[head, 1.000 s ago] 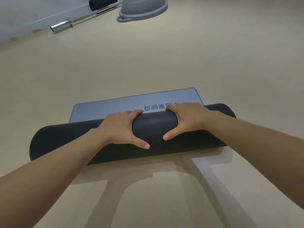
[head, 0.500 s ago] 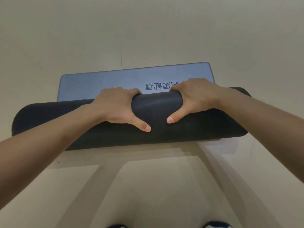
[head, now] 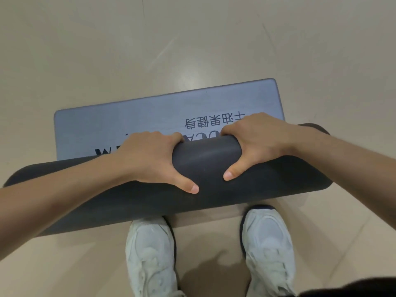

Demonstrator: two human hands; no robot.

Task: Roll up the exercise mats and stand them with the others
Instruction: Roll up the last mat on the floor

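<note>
A dark grey exercise mat [head: 205, 168] lies on the floor, mostly wound into a thick roll that runs left to right across the view. Its unrolled end [head: 150, 116] lies flat beyond the roll, blue-grey with dark printed lettering. My left hand [head: 154, 157] grips the roll left of centre, fingers over the top and thumb on the near side. My right hand [head: 257, 144] grips it right of centre the same way. The roll's left end is partly hidden under my left forearm.
My two white trainers [head: 150, 254] [head: 267, 243] stand on the beige floor [head: 192, 39] just behind the roll. Beige floor surrounds the mat on all sides.
The view has tilted downward, so the barbell and grey dome at the back are gone and my shoes now show. More of the flat end shows beyond the roll. Both hands keep the same grip.
</note>
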